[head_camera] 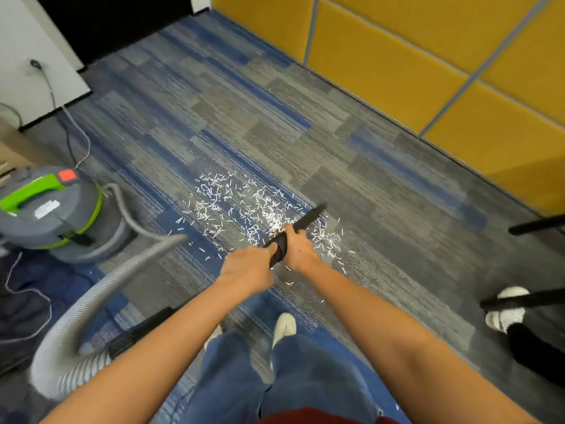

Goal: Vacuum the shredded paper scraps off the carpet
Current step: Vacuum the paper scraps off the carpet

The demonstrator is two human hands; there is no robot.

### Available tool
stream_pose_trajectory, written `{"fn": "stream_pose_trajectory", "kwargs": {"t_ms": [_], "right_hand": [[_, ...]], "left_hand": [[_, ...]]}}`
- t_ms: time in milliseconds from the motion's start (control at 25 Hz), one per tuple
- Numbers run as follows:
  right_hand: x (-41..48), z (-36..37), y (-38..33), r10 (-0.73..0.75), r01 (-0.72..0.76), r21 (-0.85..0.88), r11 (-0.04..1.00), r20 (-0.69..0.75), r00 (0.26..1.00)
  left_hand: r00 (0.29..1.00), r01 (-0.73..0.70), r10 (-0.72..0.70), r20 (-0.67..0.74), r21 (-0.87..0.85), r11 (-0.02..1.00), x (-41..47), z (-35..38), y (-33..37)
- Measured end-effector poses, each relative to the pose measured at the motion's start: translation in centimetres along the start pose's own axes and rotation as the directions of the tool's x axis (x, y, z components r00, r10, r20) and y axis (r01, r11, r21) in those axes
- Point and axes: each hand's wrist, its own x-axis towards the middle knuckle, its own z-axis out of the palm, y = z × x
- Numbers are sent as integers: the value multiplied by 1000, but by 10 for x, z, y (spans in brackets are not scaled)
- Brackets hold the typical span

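White shredded paper scraps (244,206) lie scattered over the grey and blue carpet (232,117) in the middle of the view. A black vacuum nozzle (308,220) points up and to the right over the scraps. My left hand (249,266) grips the nozzle's near end. My right hand (298,247) grips it just ahead of that, fingers curled round the black tube. A grey ribbed hose (82,316) loops from the left down to a black cuff under my left forearm. The grey and green vacuum canister (52,209) stands at the left.
Yellow padded wall panels (428,56) run along the right side. A power cord (65,123) leads from a wall socket to the canister. Another person's white shoe (506,309) and black chair legs (538,224) are at the right edge. My own shoe (284,325) is below the hands.
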Motion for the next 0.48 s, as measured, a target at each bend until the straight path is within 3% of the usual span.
{"fn": "stream_pose_trajectory", "kwargs": {"t_ms": [80, 160, 240, 320, 360, 480], "right_hand": [[0, -5, 13, 22, -22, 9, 1000, 22, 1000], [0, -8, 24, 124, -120, 194, 974, -6, 992], [0, -13, 19, 302, -272, 547, 792, 36, 952], [6, -14, 7, 358, -358, 727, 586, 164, 919], [7, -15, -1, 340, -383, 720, 579, 215, 916], [7, -22, -15, 346, -398, 484, 780, 197, 917]], "left_hand": [[998, 57, -58, -1, -120, 991, 3, 11, 17], [995, 99, -101, 0, -223, 970, 6, 21, 31], [990, 138, -144, 1, -282, 949, 7, 30, 43], [983, 169, -181, -5, -328, 929, 13, 33, 52], [979, 189, -205, -6, -369, 910, 18, 32, 54], [964, 258, -251, 92, -566, 783, 25, 29, 54]]}}
